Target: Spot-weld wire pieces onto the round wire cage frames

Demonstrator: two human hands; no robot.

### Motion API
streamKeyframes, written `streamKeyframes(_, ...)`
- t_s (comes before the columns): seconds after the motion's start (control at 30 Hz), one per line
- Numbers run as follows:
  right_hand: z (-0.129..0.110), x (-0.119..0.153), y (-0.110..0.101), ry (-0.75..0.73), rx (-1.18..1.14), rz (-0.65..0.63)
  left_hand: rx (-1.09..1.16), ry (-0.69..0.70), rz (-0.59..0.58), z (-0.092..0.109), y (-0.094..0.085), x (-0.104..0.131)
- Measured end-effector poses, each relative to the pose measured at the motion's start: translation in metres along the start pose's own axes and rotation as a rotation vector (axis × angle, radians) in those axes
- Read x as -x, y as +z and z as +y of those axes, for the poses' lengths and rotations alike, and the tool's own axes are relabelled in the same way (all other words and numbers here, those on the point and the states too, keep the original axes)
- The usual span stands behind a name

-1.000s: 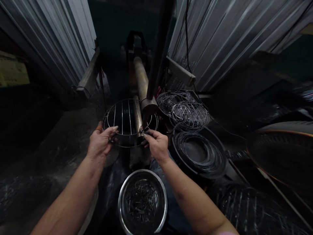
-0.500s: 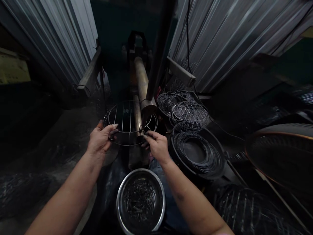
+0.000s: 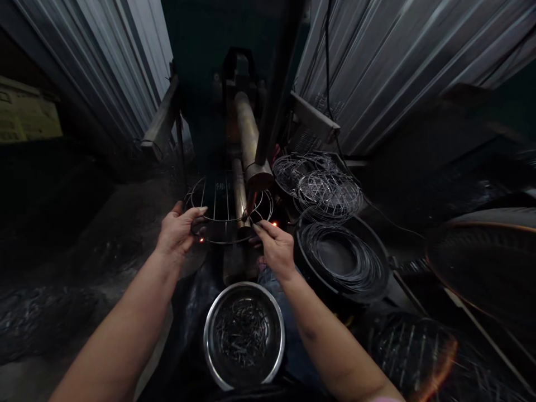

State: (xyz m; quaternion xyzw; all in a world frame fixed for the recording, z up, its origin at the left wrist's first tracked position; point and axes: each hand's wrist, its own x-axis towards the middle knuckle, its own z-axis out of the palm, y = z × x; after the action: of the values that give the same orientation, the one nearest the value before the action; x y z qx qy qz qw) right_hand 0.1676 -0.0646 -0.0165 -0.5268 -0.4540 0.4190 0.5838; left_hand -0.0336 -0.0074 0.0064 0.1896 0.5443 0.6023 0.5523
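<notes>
My left hand [image 3: 178, 229] is closed on the left side of a round wire rack [image 3: 215, 201], made of thin rings and parallel rods. The rack's near rim passes between the electrodes of a spot welder [image 3: 253, 131], at the upper electrode tip [image 3: 251, 202] and the lower brass-coloured bar [image 3: 240, 195]. Just right of that tip, my right hand [image 3: 274, 245] pinches what looks like a short piece of wire against the rim; its fingers partly hide it. Orange sparks [image 3: 274, 224] glow beside both hands. Below them sits a steel bowl [image 3: 209, 357] of short metal pieces.
To the right, a black round tub [image 3: 379, 251] holds wire rings [image 3: 318, 268]. Behind it lie stacked wire racks [image 3: 330, 192]. A large round rim [image 3: 431, 251] stands at far right. Wooden beams [image 3: 161, 120] and corrugated sheets flank the welder; a cable [image 3: 328, 61] hangs down.
Sparks have appeared around the electrode tip and both hands, and an orange streak shows at lower right. Both hands keep their holds; the whole view has shifted slightly.
</notes>
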Motion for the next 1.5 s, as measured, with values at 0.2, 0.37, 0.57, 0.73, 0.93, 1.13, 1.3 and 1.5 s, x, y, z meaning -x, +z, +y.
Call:
streamKeyframes(0.2, -0.022, 0.021, -0.011, -0.102, -0.027, 0.027, 0.064, -0.059, 0.005, 0.006, 0.002, 0.003)
streamKeyframes(0.37, -0.033, 0.018, 0.007, 0.068, -0.241, -0.070, 0.152, 0.070, 0.028, -0.008, -0.001, 0.014)
streamKeyframes(0.57, -0.006, 0.012, 0.016, 0.082, 0.028, -0.064, 0.156, 0.172, -0.018, -0.015, 0.003, 0.035)
streamKeyframes(0.73, -0.003, 0.010, 0.017, 0.069, 0.018, -0.007, 0.149, 0.193, -0.019, -0.012, 0.013, 0.041)
streamKeyframes(0.93, -0.007, 0.009, 0.020, 0.145, -0.156, 0.030, 0.121, 0.180, -0.047, -0.009, 0.014, 0.036)
streamKeyframes(1.13, -0.009, 0.001, 0.023, 0.162, -0.181, 0.041, 0.102, 0.165, -0.038, -0.011, 0.015, 0.020)
streamKeyframes(1.3, -0.015, -0.006, 0.025, 0.165, -0.162, 0.045, 0.086, 0.149, -0.031, -0.007, 0.018, 0.014)
streamKeyframes(1.5, -0.016, -0.012, 0.028, 0.164, -0.141, 0.032, 0.093, 0.109, 0.005, -0.006, 0.020, 0.012)
